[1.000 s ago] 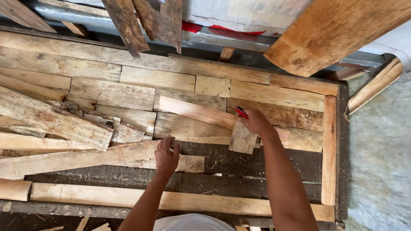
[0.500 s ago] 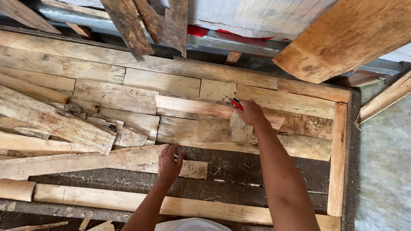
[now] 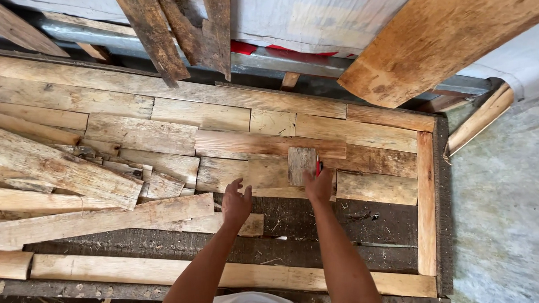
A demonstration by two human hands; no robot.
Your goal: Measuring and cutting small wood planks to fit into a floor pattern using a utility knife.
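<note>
My right hand (image 3: 318,184) presses a small wood block (image 3: 301,164) upright against the rows of fitted planks, with a red pencil (image 3: 318,166) held between its fingers at the block's right edge. My left hand (image 3: 236,203) hovers open, fingers spread, just above a long pale plank (image 3: 127,215) and below the plank row (image 3: 244,171). The block lies across the seam between two plank rows, near the middle of the wooden frame (image 3: 426,201).
Loose, rough planks (image 3: 50,169) pile up on the left. Dark weathered boards (image 3: 166,26) and a wide orange board (image 3: 432,37) lean at the top. A dark bare base (image 3: 344,233) shows below the rows. Concrete floor (image 3: 508,228) lies to the right.
My right hand has slid the small block leftward and set it upright on the plank rows. My left hand lifted slightly off the long plank, and the camera view shifted.
</note>
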